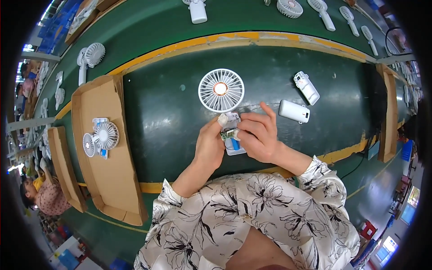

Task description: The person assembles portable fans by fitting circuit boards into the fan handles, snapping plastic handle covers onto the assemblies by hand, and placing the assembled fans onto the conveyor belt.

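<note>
A white handheld fan [221, 90] lies on the green table in front of me, its round grille away from me and its opened handle [236, 152] toward me. Inside the handle show a small green circuit board [228, 134] and a blue battery [236, 144]. My left hand [210, 140] grips the handle from the left, fingers closed. From the right, my right hand [261, 137] pinches at the circuit board with thumb and fingers, its index finger raised. White covers sit on thumb tips of both hands. Fingers partly hide the handle's inside.
Two white handle covers [307, 88] [294, 111] lie to the right. A cardboard tray [112, 180] at left holds partly built fans [106, 136]. Beyond the yellow edge strip, several white fans [198, 11] lie on a green belt. Another cardboard tray [388, 112] stands at far right.
</note>
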The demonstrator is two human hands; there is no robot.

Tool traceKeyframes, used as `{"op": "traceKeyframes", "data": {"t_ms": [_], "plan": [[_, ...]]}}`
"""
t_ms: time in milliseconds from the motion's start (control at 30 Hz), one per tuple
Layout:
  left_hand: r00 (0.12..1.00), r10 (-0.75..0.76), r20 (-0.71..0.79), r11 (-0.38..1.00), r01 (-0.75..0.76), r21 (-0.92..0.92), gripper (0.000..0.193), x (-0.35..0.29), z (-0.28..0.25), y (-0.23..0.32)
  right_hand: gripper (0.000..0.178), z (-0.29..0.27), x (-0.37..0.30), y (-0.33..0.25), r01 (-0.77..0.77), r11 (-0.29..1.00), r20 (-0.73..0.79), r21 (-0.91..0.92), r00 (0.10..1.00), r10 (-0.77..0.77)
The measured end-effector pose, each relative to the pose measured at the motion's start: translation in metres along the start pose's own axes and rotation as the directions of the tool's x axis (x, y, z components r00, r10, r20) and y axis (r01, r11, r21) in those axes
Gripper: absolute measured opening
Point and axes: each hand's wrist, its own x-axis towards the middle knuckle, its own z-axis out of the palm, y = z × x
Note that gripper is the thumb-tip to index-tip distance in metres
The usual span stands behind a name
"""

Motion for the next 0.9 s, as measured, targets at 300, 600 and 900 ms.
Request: {"op": "traceKeyframes", "data": {"t_ms": [300, 600, 900], "plan": [[0.999, 0.052, -0.004, 0.998, -0.052, -0.026, 0.029, 0.002, 0.005, -0.005, 0.015, 0.0, -0.001, 0.005, -0.048, 0.999, 0.029, -0.018, 0.998, 0.048], [0.998, 0.013, -0.057, 0.995, -0.007, 0.1, 0.027, 0.009, -0.001, -0.001, 0.018, -0.009, 0.012, 0.011, -0.129, 0.991, 0.22, 0.028, 0.968, 0.119], [0.992, -0.124, -0.032, 0.991, 0.123, -0.044, 0.029, 0.009, -0.004, 0.011, 0.017, -0.02, 0.038, 0.017, -0.424, 0.857, 0.411, 0.294, 0.865, 0.287]]}}
